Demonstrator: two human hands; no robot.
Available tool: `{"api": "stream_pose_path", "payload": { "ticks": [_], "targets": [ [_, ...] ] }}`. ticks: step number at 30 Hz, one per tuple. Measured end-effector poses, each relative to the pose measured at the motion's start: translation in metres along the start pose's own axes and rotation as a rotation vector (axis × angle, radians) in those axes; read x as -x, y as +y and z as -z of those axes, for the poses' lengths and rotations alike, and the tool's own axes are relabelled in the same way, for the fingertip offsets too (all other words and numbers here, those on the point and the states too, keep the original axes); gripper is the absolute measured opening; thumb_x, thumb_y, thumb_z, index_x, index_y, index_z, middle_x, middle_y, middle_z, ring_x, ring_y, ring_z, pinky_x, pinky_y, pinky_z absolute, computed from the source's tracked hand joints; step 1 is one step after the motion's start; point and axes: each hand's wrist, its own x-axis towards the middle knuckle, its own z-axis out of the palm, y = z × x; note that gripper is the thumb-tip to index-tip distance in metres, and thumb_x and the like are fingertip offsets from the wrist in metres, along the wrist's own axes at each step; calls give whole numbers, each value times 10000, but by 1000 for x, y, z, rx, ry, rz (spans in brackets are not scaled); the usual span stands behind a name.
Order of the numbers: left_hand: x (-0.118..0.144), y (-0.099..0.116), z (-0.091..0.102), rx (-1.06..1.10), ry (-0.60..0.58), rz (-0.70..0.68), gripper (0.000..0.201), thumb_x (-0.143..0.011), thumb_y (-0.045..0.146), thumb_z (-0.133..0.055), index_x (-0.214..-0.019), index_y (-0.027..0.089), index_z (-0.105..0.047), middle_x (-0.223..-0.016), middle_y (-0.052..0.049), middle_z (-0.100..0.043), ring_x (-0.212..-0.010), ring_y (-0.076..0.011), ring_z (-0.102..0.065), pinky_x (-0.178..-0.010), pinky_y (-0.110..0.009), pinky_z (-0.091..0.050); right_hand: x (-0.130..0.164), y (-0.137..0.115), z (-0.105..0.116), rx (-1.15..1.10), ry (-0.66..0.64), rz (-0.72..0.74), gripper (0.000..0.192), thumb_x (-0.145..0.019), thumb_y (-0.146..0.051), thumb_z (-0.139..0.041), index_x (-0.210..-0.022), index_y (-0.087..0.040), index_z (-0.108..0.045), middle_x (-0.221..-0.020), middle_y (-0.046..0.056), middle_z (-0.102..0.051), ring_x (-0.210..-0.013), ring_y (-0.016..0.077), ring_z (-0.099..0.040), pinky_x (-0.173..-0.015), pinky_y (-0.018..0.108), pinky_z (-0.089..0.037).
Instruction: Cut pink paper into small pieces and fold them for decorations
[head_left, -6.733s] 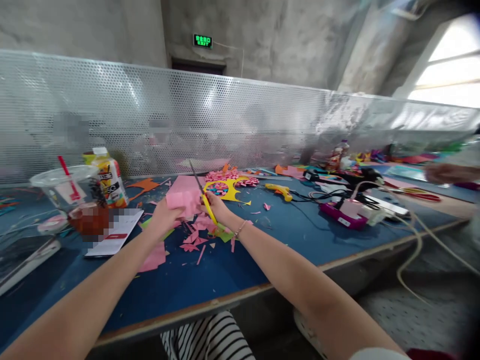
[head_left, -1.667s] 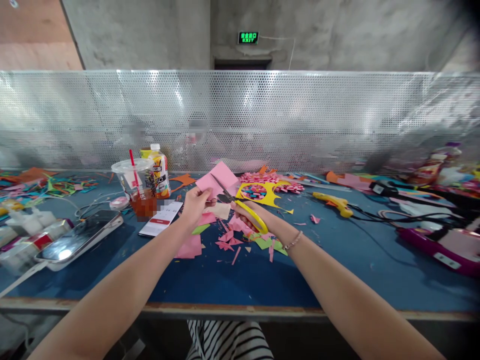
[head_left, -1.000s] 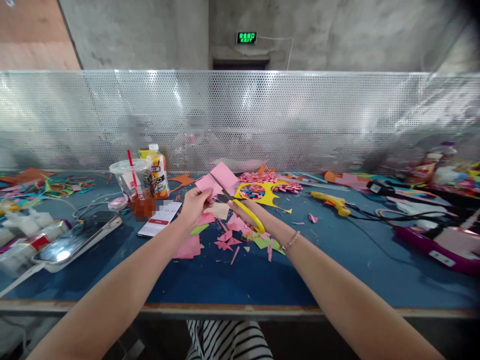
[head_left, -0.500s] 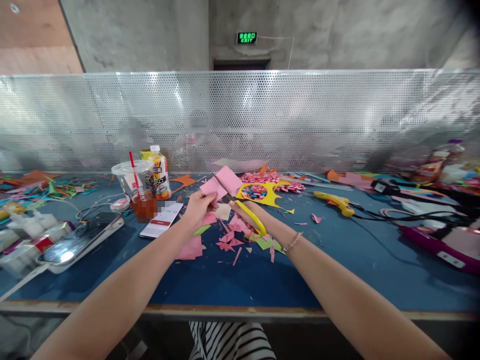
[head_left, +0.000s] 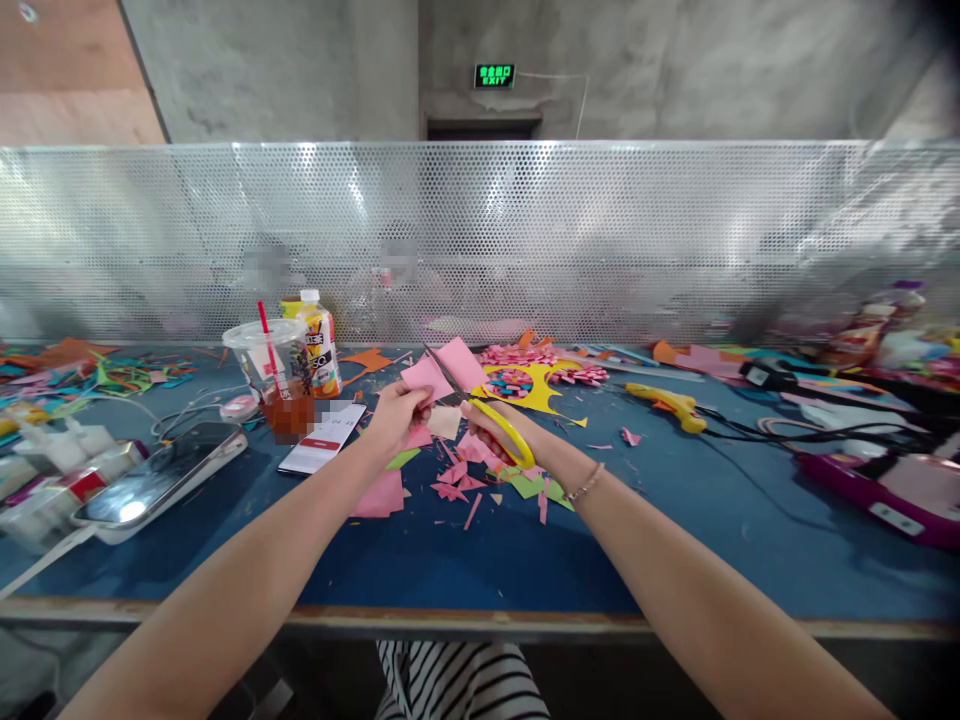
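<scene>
Centre of the frame: the left hand (head_left: 396, 412) pinches the lower edge of a pink paper piece (head_left: 444, 368), holding it raised off the blue table (head_left: 465, 560) so that both faces are free for the blades. The right hand (head_left: 501, 436) is closed through the yellow loops of the scissors (head_left: 480, 412), whose blades point up and left into the paper; how far they are parted cannot be told. Directly below lie pink and green paper scraps (head_left: 469, 478), evidently offcuts. Left of centre stand a lidded plastic cup (head_left: 271, 372) with a red straw and a bottle (head_left: 319, 340); a yellow glue gun (head_left: 670, 405) lies to the right.
</scene>
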Motion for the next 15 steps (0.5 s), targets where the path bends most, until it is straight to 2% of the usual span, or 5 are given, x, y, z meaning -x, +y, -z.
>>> {"api": "stream_pose_path", "payload": {
  "ticks": [5,9,12,15],
  "targets": [
    [0,-1,0,-17,-19,-8,189,-563,198,-652,-505,135,-483,-437,32,-455,-380,-41,-393,-390,-192,-251,1,-7,0,156,39,22,485,-776,-637,-376,-608,-183,-403,-449,-38,-371,-373,64,-316,-353,207,-277],
    [0,1,0,-27,-28,-6,216,-564,200,-641,-472,143,-455,-413,40,-422,-369,-39,-376,-386,-195,-241,-2,-7,0,276,113,-48,515,-753,-655,-385,-548,-183,-363,-418,-42,-324,-342,57,-296,-338,205,-238],
    [1,2,-1,-38,-34,-1,239,-566,207,-639,-457,147,-434,-403,46,-403,-359,-35,-363,-388,-195,-242,-3,-4,1,212,87,-86,512,-732,-664,-410,-566,-180,-395,-423,-41,-354,-343,61,-327,-336,198,-264],
    [2,1,-1,-57,-41,14,213,-564,209,-644,-480,144,-459,-418,42,-427,-364,-37,-370,-391,-197,-247,0,-4,3,65,-11,-20,499,-763,-648,-379,-605,-178,-426,-431,-46,-372,-346,55,-319,-337,189,-274]
  ]
}}
